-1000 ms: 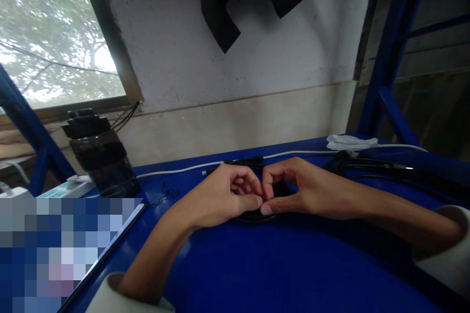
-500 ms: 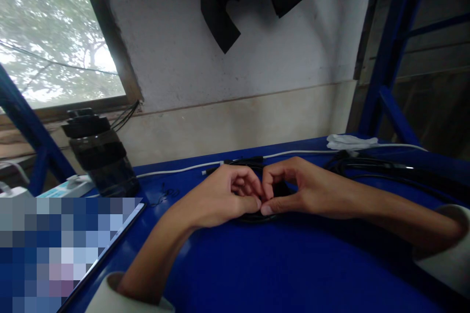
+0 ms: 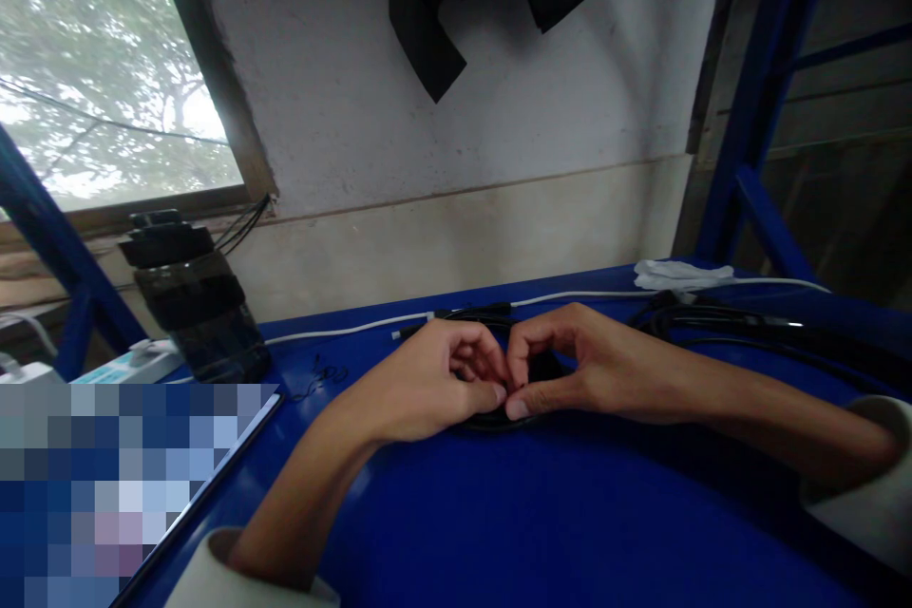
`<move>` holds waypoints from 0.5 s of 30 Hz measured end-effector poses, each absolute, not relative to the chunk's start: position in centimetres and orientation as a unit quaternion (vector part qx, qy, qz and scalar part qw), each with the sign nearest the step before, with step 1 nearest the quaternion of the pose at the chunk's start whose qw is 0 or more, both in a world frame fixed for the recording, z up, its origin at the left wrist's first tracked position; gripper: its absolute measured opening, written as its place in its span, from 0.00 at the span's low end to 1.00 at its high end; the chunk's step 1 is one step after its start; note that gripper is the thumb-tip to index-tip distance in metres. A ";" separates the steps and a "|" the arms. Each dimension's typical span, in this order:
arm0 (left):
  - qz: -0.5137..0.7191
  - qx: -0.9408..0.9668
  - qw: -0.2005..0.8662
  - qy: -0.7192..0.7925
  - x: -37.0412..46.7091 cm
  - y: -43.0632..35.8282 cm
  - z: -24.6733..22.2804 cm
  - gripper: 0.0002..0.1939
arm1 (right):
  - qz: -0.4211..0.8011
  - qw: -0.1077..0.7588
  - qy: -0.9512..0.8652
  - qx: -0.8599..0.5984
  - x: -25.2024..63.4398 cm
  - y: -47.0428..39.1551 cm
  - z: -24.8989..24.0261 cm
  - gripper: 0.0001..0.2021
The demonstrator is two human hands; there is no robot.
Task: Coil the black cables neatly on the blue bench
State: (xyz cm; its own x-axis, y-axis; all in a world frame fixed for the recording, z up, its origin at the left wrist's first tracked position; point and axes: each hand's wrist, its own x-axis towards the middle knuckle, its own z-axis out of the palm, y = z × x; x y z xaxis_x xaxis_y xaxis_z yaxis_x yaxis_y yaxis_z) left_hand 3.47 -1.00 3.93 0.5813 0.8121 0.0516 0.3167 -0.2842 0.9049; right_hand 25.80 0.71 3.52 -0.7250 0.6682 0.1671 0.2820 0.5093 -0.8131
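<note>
Blue tabletop [image 3: 456,513], dark bottle [image 3: 206,328] far L; L hand [image 3: 427,389] pinched, contents unclear; black cable coil [image 3: 495,425] beneath both hands; R hand [image 3: 605,370] likewise pinched, contents unclear. Rec. light fingertip pressure, wrists steady, strands flat

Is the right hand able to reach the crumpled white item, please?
Probably yes: the crumpled white item lies uncovered beyond the right hand, and only low black cables seem to lie partly between.
</note>
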 end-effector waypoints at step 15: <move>0.277 0.755 0.461 0.375 3.5 -0.8 3.8 0.08 | 0.381 0.225 -0.852 -0.279 26.0 1.1 3.7 0.12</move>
State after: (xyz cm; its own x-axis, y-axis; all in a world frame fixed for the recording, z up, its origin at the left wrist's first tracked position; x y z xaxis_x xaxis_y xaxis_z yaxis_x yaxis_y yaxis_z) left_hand 3.54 -0.85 3.77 0.5651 0.8218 0.0731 0.3104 -0.2939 0.9040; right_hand 25.97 1.08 3.67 -0.7430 0.6473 0.1701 0.3050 0.5538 -0.7748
